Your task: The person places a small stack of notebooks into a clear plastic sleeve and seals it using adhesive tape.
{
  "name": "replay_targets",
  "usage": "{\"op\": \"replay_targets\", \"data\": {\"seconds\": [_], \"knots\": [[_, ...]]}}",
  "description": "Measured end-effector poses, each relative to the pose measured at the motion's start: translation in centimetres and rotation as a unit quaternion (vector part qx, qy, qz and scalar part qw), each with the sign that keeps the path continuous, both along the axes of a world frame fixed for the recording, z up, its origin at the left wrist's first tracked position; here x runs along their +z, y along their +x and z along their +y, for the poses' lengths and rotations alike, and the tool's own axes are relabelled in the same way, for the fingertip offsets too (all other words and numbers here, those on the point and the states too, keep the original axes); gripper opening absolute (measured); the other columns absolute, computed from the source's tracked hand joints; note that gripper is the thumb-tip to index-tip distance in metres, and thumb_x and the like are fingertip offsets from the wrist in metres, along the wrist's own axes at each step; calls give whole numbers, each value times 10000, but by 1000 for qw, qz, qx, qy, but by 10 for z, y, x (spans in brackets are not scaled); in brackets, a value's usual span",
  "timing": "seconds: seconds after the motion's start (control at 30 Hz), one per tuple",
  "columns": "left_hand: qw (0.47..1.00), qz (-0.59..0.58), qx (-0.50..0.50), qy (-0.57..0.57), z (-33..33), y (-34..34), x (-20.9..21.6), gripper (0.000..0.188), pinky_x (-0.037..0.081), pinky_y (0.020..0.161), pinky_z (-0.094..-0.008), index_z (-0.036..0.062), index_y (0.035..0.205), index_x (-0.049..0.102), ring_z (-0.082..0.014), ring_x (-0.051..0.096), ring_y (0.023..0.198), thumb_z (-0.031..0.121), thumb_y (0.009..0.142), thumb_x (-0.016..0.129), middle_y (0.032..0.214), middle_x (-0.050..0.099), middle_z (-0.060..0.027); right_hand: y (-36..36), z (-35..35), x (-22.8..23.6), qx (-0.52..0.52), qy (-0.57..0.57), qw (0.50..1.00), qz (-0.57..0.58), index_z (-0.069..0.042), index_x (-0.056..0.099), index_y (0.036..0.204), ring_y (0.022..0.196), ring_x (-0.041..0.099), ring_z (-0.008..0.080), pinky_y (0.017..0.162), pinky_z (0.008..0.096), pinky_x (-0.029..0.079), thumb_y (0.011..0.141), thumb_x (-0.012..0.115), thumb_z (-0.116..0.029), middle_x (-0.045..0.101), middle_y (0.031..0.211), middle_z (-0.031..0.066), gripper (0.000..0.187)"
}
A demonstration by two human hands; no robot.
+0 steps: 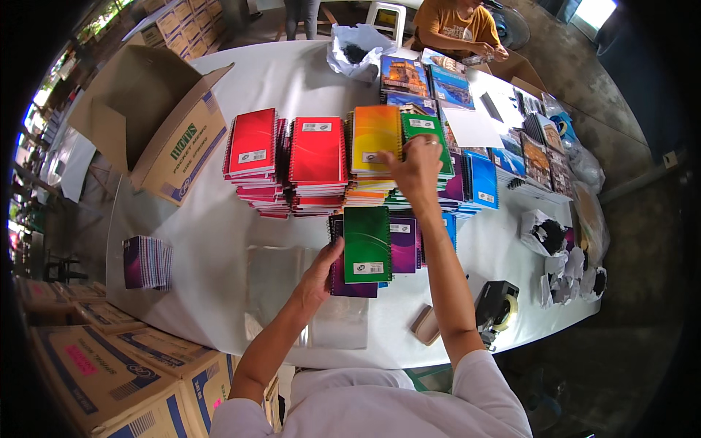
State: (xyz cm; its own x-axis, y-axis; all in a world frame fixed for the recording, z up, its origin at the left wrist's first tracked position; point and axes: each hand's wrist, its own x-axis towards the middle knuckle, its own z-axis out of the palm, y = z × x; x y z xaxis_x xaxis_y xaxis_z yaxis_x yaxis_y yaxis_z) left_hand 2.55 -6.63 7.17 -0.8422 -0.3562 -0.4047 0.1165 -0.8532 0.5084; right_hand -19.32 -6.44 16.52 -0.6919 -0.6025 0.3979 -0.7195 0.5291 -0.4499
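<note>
My left hand (319,274) is closed on the left edge of a small bundle of spiral notebooks. A green spiral notebook (367,241) lies on top of it, with a purple one (354,290) showing below. Over the stacks, my right hand (418,171) has its fingers bent and apart. One digit reaches onto the yellow notebook (376,135) while the others lie over the green notebook (422,124) on the neighbouring stack. Whether it grips either cover cannot be made out. Two red stacks (252,135) (318,153) stand to the left, and blue notebooks (483,179) to the right.
An open carton (182,150) stands at the left, near a small notebook pile (147,263). Clear plastic sheets (281,292) lie in front. A tape dispenser (496,306) sits front right. Photo-cover notebooks (405,77) and a white bag (358,51) are farther back. Another person (460,29) sits across.
</note>
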Motion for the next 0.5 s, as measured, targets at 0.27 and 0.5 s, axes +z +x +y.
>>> {"op": "replay_targets", "data": {"seconds": [0.27,0.5], "knots": [[997,59,-51,17,-10,32,-19,984,465,986,-378,34,1413,354,-201,536,1195,779,770,364,1335,518,-112,15,22,114,616,59,751,-230,8,687,951,868,629,234,778,345,496,796,689,-39,675,916,104,162],[997,75,3,5,-14,82,-16,559,464,979,-370,31,1388,357,-223,527,1207,184,891,563,1316,520,-95,80,-23,19,483,17,876,-12,-32,646,1130,1215,518,304,1029,399,427,798,658,-32,538,1314,138,332]]}}
